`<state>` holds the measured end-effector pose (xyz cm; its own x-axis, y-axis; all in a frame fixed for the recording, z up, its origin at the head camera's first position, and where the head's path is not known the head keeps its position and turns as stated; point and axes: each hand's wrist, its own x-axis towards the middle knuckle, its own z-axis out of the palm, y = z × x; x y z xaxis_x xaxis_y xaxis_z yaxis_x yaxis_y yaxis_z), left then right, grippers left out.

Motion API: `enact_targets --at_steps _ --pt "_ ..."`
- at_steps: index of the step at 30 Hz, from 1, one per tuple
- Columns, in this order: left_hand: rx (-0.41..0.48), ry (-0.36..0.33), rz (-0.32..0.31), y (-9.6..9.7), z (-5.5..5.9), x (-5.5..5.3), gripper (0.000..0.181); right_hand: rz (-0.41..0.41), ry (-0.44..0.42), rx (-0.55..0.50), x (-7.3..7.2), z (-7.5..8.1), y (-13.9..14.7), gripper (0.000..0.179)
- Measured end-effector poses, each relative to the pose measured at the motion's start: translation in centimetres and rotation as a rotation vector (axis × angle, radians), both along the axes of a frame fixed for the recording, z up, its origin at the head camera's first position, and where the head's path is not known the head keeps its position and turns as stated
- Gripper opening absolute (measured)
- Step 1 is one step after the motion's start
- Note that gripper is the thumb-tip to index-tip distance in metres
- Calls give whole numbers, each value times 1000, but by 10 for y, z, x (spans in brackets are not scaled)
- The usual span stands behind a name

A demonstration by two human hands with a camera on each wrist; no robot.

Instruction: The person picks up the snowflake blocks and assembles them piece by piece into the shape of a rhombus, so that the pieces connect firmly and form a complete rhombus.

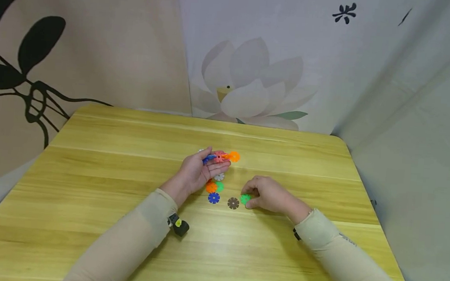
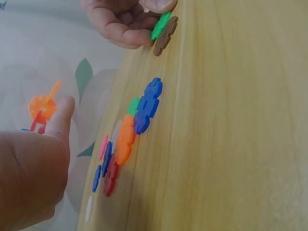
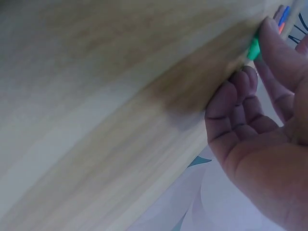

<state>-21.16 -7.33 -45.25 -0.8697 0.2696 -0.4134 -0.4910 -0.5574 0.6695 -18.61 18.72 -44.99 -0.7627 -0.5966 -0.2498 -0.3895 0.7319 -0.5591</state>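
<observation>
My left hand (image 1: 199, 171), palm turned up, holds a cluster of joined plastic snowflake discs (image 1: 220, 156) between thumb and fingers. Blue, pink and orange pieces show in it, and an orange disc (image 1: 234, 157) sticks out past the fingertips. My right hand (image 1: 270, 195) pinches a green snowflake disc (image 1: 245, 199) by its edge, close over the tabletop. Right beside that one lies a brown disc (image 1: 233, 203). In the right wrist view, thumb and fingertip meet at the green disc (image 3: 253, 48), while the other fingers curl near the wood.
On the wooden table (image 1: 107, 193), a blue disc (image 1: 214, 198), an orange disc (image 1: 211, 186), another green disc (image 1: 219, 186) and a whitish disc (image 1: 219, 176) lie below the left hand. The left wrist view shows a red disc (image 2: 111, 178) and several others. A printed curtain (image 1: 261, 73) hangs behind.
</observation>
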Motion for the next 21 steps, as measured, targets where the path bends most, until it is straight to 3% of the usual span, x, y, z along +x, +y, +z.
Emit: enact_targets --at_steps 13,21 --pt "-12 -2 6 2 3 1 49 -82 -79 -55 -1 -2 1 24" --pt "-15 1 13 1 3 0 46 -126 -38 -75 -7 -4 9 14"
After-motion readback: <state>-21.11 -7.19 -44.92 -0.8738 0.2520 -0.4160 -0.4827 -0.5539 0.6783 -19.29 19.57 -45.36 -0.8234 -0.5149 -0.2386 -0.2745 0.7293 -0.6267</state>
